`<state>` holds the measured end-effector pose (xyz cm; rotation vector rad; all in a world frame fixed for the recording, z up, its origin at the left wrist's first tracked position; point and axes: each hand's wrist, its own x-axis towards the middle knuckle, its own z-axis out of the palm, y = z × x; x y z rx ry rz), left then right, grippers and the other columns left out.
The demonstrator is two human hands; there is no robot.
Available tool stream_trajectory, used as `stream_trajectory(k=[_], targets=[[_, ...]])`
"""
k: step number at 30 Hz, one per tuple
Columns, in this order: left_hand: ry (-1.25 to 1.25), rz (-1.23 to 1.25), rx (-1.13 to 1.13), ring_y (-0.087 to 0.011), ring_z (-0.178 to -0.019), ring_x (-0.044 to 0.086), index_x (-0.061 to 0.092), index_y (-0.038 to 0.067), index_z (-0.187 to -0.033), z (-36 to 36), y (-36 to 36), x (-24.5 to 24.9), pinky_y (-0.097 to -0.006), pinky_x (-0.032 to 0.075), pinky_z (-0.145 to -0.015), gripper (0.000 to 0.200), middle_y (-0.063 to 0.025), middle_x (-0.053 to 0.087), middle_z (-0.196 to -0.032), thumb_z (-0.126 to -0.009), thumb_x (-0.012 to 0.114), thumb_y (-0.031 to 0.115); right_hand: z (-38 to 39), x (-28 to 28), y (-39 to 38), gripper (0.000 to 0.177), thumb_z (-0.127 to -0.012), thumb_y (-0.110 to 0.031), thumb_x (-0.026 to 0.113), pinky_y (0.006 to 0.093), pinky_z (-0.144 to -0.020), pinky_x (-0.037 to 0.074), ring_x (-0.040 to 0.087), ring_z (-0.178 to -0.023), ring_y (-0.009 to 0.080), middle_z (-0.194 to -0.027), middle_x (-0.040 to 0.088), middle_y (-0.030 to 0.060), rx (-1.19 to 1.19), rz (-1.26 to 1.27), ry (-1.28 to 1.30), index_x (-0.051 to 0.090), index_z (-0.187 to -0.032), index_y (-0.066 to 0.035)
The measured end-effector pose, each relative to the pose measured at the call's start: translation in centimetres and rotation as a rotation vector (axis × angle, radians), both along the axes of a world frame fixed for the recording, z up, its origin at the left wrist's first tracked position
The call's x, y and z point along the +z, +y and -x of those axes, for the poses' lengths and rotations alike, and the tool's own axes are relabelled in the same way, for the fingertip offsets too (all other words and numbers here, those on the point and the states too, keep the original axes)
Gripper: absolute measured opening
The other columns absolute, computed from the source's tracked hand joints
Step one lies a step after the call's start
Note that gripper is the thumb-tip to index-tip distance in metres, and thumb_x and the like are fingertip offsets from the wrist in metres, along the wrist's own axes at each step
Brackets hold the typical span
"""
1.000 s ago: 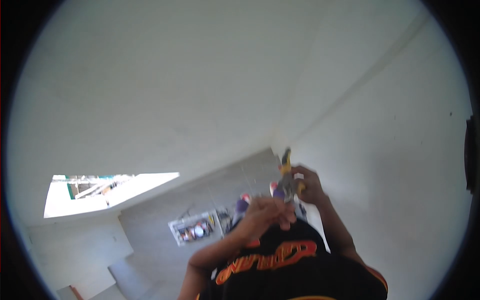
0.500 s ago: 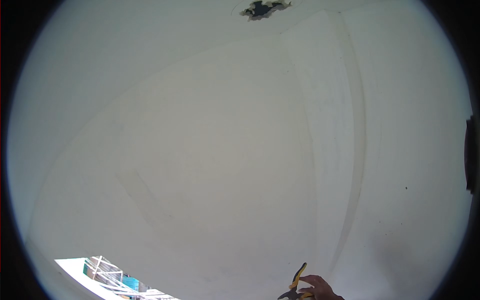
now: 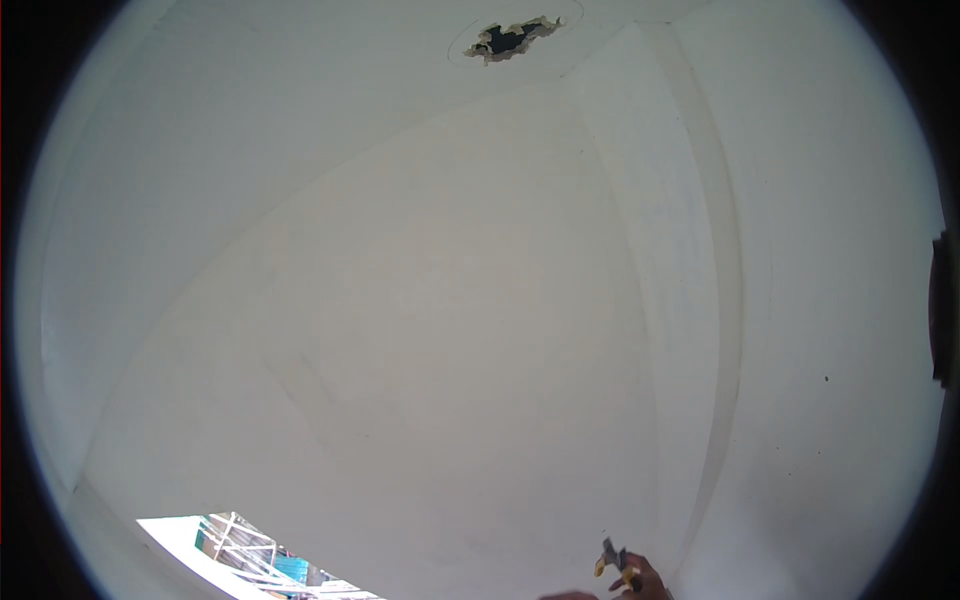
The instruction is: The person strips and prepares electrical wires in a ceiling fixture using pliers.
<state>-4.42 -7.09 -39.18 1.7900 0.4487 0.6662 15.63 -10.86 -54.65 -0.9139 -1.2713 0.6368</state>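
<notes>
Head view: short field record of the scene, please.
camera: looks up at white ceiling
ceiling hole: ragged, near top edge
right hand: bottom edge, gripping yellow-handled pliers
left hand: only a sliver shows, grip unclear
window opening: bottom left, bright, metal frames outside

Head view, sole camera: worn on the person's head, tilted steeply upward, wide fisheye. Faces white ceiling and walls, none close. A ragged ceiling hole point(image 3: 512, 38) sits at the top edge. Window opening point(image 3: 250, 560) far below-left of the hole. Right hand point(image 3: 643, 582) gripping pliers point(image 3: 610, 556) far below it, cut by the bottom edge.
</notes>
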Motion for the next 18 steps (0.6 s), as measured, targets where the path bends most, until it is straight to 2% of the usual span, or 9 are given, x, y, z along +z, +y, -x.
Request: stream_trajectory(k=[1, 3, 4, 5, 9, 12, 13, 15, 18], targets=[[0.123, -0.149, 0.115, -0.0203, -0.096, 0.066, 0.067, 0.001, -0.105, -0.2, 1.7, 1.3, -0.0345, 0.055, -0.089, 0.022, -0.0091, 0.068, -0.1, -0.085, 0.074, 0.006, 0.1, 5.2, -0.5, 0.045, -0.087, -0.007, 0.056, 0.0405, -0.07, 0.053, 0.064, -0.091, 0.0301, -0.115, 0.063, 0.0194, 0.043, 0.345, 0.321, 0.058, -0.132, -0.011], [0.102, -0.249, 0.308, -0.0195, -0.093, 0.067, 0.071, 0.002, -0.097, -1.3, 3.9, 4.2, -0.0347, 0.055, -0.084, 0.014, -0.012, 0.071, -0.1, -0.085, 0.075, 0.008, -2.3, 6.4, 2.1, 0.059, -0.073, 0.002, 0.067, 0.0338, -0.093, 0.05, 0.065, -0.108, 0.0226, -0.118, 0.062, 0.0111, 0.162, 0.408, 0.204, 0.053, -0.13, -0.001], [0.202, -0.284, 0.283, -0.0217, -0.1, 0.066, 0.065, 0.0, -0.112, -0.9, 6.1, 3.2, -0.038, 0.054, -0.086, 0.032, -0.0113, 0.069, -0.109, -0.09, 0.072, 0.022, -3.6, 7.5, 3.4, 0.062, -0.075, 0.005, 0.063, 0.0314, -0.094, 0.048, 0.064, -0.113, 0.0197, -0.12, 0.061, 0.0108, 0.167, 0.364, -0.076, 0.047, -0.135, 0.0], [0.205, -0.333, 0.318, -0.0214, -0.106, 0.065, 0.063, 0.003, -0.116, -1.5, 7.5, 4.4, -0.0373, 0.052, -0.092, 0.04, -0.0094, 0.067, -0.113, -0.083, 0.079, 0.018, -4.0, 10.9, 4.3, 0.057, -0.078, 0.007, 0.06, 0.032, -0.098, 0.047, 0.062, -0.118, 0.0209, -0.129, 0.059, 0.0131, 0.171, 0.324, -0.035, 0.05, -0.133, 0.001], [0.115, -0.712, 0.405, -0.0269, -0.126, 0.052, 0.051, 0.004, -0.132, -5.1, 12.5, 12.3, -0.0395, 0.045, -0.102, 0.053, -0.0141, 0.054, -0.135, -0.085, 0.074, 0.01, -4.0, 20.3, 10.1, 0.062, -0.075, 0.015, 0.049, 0.0377, -0.114, 0.037, 0.047, -0.135, 0.0251, -0.154, 0.036, 0.014, 0.449, -0.002, 0.354, 0.048, -0.137, 0.006], [0.14, -0.574, 0.338, -0.0338, -0.129, 0.049, 0.029, 0.001, -0.146, -6.0, 13.3, 18.7, -0.0426, 0.043, -0.102, 0.06, -0.0203, 0.047, -0.14, -0.102, 0.052, 0.034, -2.4, 29.4, 13.1, 0.072, -0.064, 0.016, 0.045, 0.0387, -0.115, 0.036, 0.046, -0.135, 0.0255, -0.15, 0.039, 0.0116, 0.706, -0.24, 0.562, 0.051, -0.135, 0.007], [0.07, -0.603, 0.321, -0.0302, -0.121, 0.055, 0.025, 0.0, -0.148, -6.4, 12.6, 21.1, -0.0405, 0.047, -0.097, 0.062, -0.0195, 0.053, -0.132, -0.104, 0.045, 0.039, -2.2, 32.4, 13.3, 0.071, -0.063, 0.014, 0.045, 0.0382, -0.114, 0.035, 0.047, -0.132, 0.0247, -0.147, 0.041, 0.0113, 0.775, -0.213, 0.606, 0.052, -0.133, 0.007], [0.149, -0.456, 0.482, -0.0177, -0.073, 0.062, 0.031, -0.001, -0.145, -6.6, 11.1, 25.6, -0.0314, 0.052, -0.066, 0.055, -0.0095, 0.064, -0.093, -0.105, 0.04, 0.036, -2.1, 37.4, 14.5, 0.067, -0.063, 0.009, 0.046, 0.0378, -0.112, 0.033, 0.046, -0.13, 0.0231, -0.143, 0.045, 0.0099, 0.785, -0.282, 0.549, 0.055, -0.13, 0.007], [0.121, -1.056, 0.807, -0.0145, -0.063, 0.053, 0.05, -0.001, -0.13, -5.7, 10.3, 31.9, -0.0272, 0.046, -0.061, 0.032, -0.0098, 0.057, -0.072, -0.104, 0.045, 0.016, -1.9, 43.0, 17.0, 0.059, -0.067, 0.003, 0.05, 0.0399, -0.109, 0.029, 0.038, -0.131, 0.0219, -0.138, 0.051, 0.0069, 0.938, -0.333, 0.575, 0.057, -0.125, 0.002]])
